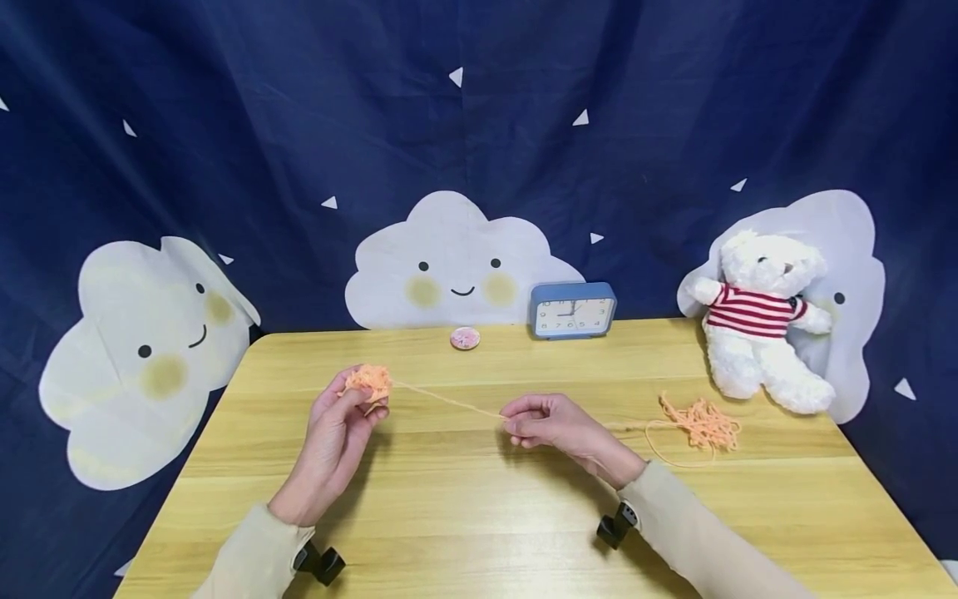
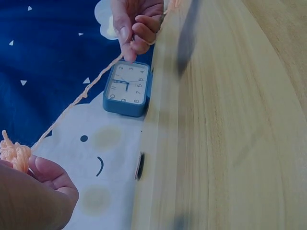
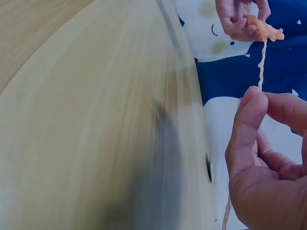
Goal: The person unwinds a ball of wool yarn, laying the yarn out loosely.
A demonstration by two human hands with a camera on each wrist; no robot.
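My left hand (image 1: 340, 428) holds a small bundle of orange yarn (image 1: 372, 381) between thumb and fingers, above the left part of the table. From the bundle a single strand (image 1: 449, 400) runs stretched to my right hand (image 1: 557, 428), which pinches it between thumb and forefinger. In the right wrist view the strand (image 3: 262, 67) comes out at the pinching fingertips (image 3: 254, 96), and its tail hangs below the hand. Beyond the right wrist lies a loose, tangled heap of the same yarn (image 1: 703, 426) on the table, with a loop trailing towards the hand.
A blue clock (image 1: 573, 311) stands at the table's back edge, with a small round pink patterned disc (image 1: 465, 338) left of it. A white teddy bear (image 1: 767, 320) in a striped shirt sits at the back right. Behind hangs a dark blue curtain (image 1: 284, 108) with cloud shapes.
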